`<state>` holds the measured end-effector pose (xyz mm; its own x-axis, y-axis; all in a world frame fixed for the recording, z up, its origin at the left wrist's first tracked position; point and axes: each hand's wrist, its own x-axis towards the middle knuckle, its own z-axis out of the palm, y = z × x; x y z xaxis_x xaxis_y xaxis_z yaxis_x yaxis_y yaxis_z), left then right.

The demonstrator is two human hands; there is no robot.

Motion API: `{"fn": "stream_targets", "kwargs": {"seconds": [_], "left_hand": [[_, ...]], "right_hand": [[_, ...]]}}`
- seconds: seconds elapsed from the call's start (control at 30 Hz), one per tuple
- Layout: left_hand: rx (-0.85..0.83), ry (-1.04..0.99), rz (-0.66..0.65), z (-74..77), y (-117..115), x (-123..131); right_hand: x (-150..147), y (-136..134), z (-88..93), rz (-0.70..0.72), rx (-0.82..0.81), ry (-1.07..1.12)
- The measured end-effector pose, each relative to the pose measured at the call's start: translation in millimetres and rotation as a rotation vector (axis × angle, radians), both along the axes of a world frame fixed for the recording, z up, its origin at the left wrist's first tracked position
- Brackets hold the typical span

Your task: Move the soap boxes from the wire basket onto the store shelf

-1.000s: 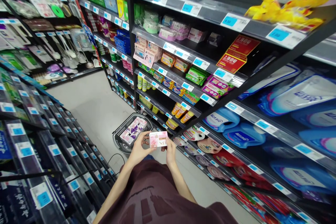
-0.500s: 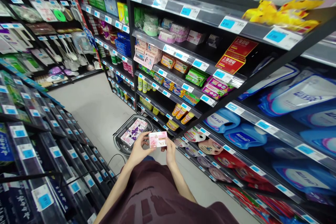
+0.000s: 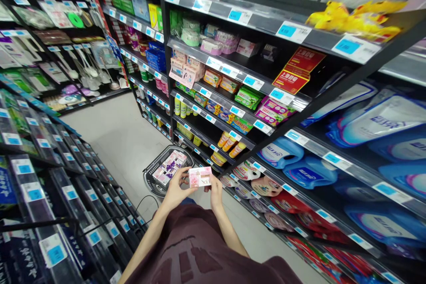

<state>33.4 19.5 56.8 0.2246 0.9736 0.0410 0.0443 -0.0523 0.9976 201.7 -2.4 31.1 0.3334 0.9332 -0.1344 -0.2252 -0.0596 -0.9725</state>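
Note:
A small pink and white soap box (image 3: 200, 177) is held in front of my body, between both hands. My left hand (image 3: 176, 187) grips its left end, with the thumb and fingers curled round it. At the right end, my right hand (image 3: 216, 190) closes on the box, some fingertips hidden behind it. Beyond my left hand, a dark plastic basket (image 3: 149, 183) rests on the floor. Inside lie several pink, white and purple boxes (image 3: 171, 166).
Tall black shelving (image 3: 229, 71) on my right carries soaps, yellow tubes (image 3: 229, 140) and blue detergent bottles (image 3: 281, 153). Close on my left stands another shelf with price tags (image 3: 36, 191). Kitchen utensils hang on a far rack (image 3: 88, 66). Grey floor (image 3: 113, 120) runs between.
The view has shifted very slightly. Both hands keep hold of the soap box in the same place.

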Motion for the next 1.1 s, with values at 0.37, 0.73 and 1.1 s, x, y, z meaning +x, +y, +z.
{"fn": "stream_targets", "kwargs": {"seconds": [0.37,0.73,1.1], "left_hand": [[0.01,0.0,-0.003,-7.0,0.7,0.8],[0.0,0.007,-0.007,-6.4,0.7,0.1],[-0.012,0.0,0.001,-4.3,0.9,0.0]], "right_hand": [[1.4,-0.5,-4.0,-0.016,-0.011,0.003],[1.7,-1.3,-4.9,-0.018,-0.015,-0.012],[1.3,-0.5,-2.5,-0.011,-0.009,-0.021]]}}
